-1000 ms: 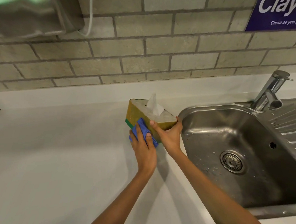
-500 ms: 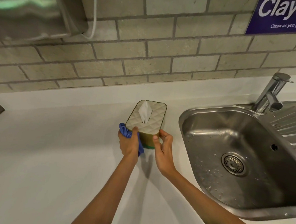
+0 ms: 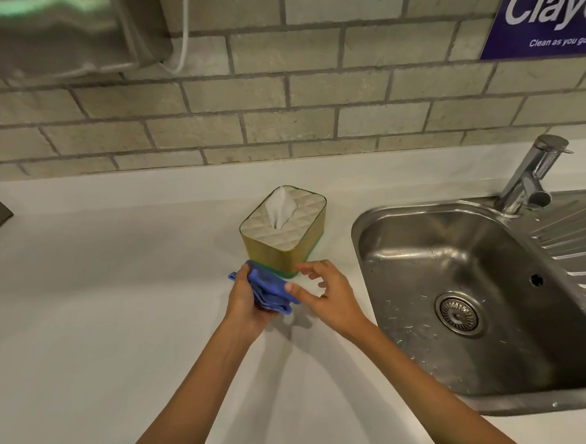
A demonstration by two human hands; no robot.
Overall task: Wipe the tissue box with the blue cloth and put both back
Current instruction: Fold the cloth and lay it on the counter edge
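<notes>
White counter [image 3: 107, 313] beside a steel sink [image 3: 421, 236]: the tissue box [image 3: 284, 235] stands upright left of the sink; just before it, the left hand [image 3: 245, 301] clutches the bunched blue cloth [image 3: 268, 289], while the right hand [image 3: 328, 296], fingers spread, touches the cloth.

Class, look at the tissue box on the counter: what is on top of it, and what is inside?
A white tissue sticks up through the slot in the quilted top of the tissue box. Nothing else rests on top. The box's walls hide whatever is inside, so the remaining tissues cannot be seen.
</notes>
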